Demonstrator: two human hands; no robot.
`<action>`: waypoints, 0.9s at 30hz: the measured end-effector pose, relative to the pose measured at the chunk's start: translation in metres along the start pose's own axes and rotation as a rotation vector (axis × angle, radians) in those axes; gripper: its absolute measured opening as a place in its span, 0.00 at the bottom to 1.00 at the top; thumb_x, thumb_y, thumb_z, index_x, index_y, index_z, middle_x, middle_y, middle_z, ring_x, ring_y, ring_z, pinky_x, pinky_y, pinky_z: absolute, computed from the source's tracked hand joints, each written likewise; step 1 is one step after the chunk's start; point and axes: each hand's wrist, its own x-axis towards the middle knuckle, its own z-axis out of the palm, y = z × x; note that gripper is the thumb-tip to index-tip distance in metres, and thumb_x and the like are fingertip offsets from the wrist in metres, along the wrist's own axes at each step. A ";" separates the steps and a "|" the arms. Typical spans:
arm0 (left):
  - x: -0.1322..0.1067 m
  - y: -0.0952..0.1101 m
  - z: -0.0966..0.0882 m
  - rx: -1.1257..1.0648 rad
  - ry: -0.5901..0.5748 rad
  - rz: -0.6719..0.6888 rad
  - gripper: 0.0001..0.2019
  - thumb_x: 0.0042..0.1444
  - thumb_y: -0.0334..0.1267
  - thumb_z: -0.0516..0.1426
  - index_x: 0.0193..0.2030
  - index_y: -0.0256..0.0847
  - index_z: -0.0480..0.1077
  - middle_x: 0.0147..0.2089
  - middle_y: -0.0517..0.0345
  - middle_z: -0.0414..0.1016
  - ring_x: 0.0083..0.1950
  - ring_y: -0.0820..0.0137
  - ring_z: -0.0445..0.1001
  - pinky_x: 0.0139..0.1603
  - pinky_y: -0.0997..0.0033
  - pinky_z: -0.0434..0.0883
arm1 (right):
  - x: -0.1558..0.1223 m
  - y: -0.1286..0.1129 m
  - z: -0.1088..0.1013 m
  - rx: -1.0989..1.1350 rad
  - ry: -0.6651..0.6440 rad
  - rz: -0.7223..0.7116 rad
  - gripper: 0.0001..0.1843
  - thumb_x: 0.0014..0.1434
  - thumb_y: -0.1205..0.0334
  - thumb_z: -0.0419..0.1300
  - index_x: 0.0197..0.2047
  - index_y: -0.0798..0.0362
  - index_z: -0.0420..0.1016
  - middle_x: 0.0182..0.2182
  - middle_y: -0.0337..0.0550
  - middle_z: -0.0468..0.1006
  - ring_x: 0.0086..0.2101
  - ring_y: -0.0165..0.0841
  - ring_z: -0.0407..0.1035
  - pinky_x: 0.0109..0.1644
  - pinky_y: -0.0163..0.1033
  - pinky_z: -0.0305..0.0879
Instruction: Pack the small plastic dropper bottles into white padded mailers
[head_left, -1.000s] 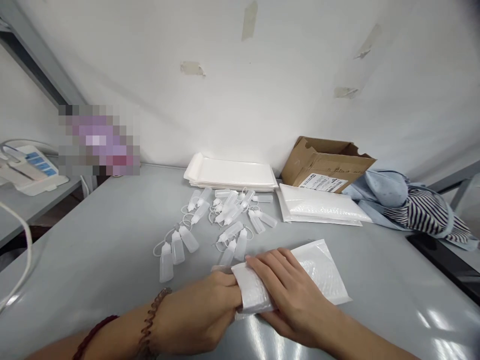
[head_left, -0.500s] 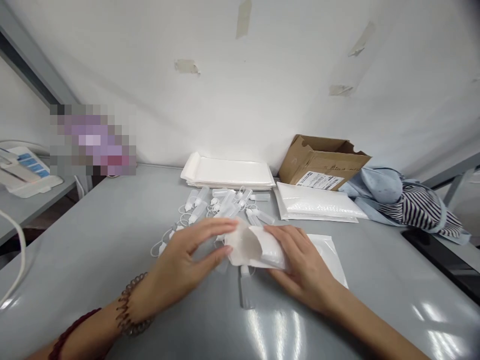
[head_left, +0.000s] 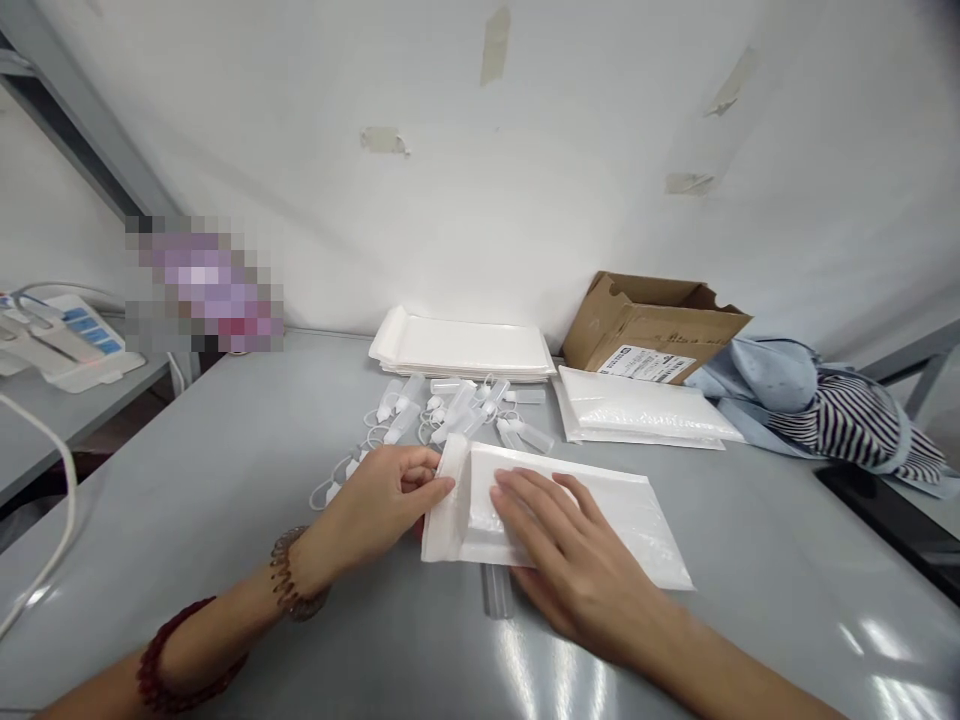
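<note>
The left hand (head_left: 382, 495) is pinching a white padded mailer (head_left: 607, 520) at its fold; the right hand (head_left: 574, 555) is pressing it, spread flat (dropper bottles (head_left: 450, 410) lying beyond).

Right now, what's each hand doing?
Left hand: closed, pinching the folded edge of the white padded mailer.
Right hand: open, flat on the mailer.

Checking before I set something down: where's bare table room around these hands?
Bare grey tabletop lies left of the left hand, below the plastic dropper bottles, and right of the white padded envelope, below the blue cloth. Crowded: the back centre, where bottles crowd the stacked white envelopes, and beneath the right hand, where one bottle pokes out.
</note>
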 end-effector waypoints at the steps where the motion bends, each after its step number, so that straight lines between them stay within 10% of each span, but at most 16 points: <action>1: 0.001 -0.002 0.001 0.051 0.024 0.014 0.12 0.57 0.43 0.52 0.33 0.39 0.72 0.22 0.62 0.72 0.25 0.69 0.71 0.24 0.74 0.66 | 0.000 -0.001 0.003 -0.015 -0.051 0.004 0.24 0.60 0.73 0.48 0.60 0.64 0.59 0.57 0.60 0.64 0.58 0.49 0.56 0.54 0.59 0.61; 20: -0.004 -0.002 0.013 0.280 0.011 0.246 0.13 0.63 0.36 0.46 0.38 0.40 0.71 0.31 0.61 0.71 0.31 0.71 0.68 0.33 0.72 0.66 | 0.007 -0.008 0.002 0.078 -0.223 -0.022 0.21 0.67 0.57 0.44 0.57 0.59 0.63 0.59 0.56 0.63 0.60 0.48 0.54 0.54 0.63 0.62; 27: -0.005 -0.011 0.017 0.517 -0.020 0.495 0.10 0.63 0.31 0.47 0.43 0.39 0.69 0.41 0.54 0.66 0.46 0.63 0.62 0.47 0.61 0.66 | -0.002 -0.009 0.013 0.120 0.000 0.040 0.18 0.65 0.63 0.49 0.55 0.65 0.64 0.53 0.61 0.69 0.58 0.44 0.58 0.58 0.54 0.63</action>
